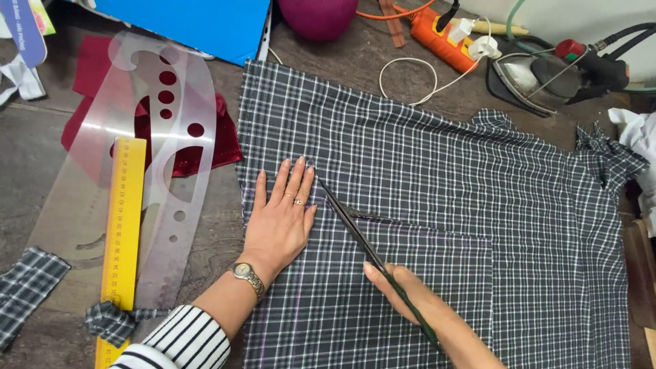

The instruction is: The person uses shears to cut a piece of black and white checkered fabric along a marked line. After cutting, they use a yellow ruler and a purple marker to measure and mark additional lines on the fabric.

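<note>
matt woven plaid cloth [437, 205]; glossy clear plastic curve template [160, 157]; scissors [355, 229] probably metal.

Left hand: the left hand [279, 220] lay flat, fingers spread, on the checked fabric [437, 205].
Right hand: the right hand [403, 290] gripped scissors [355, 229], blades just beside the left fingers.
Left of hand: yellow ruler [123, 232], clear curve template [147, 137].

Head camera looks steeply down (close, from above) at the worktable [41, 171].

grey plaid fabric [437, 205], yellow ruler [121, 232], orange power strip [441, 37]
</note>
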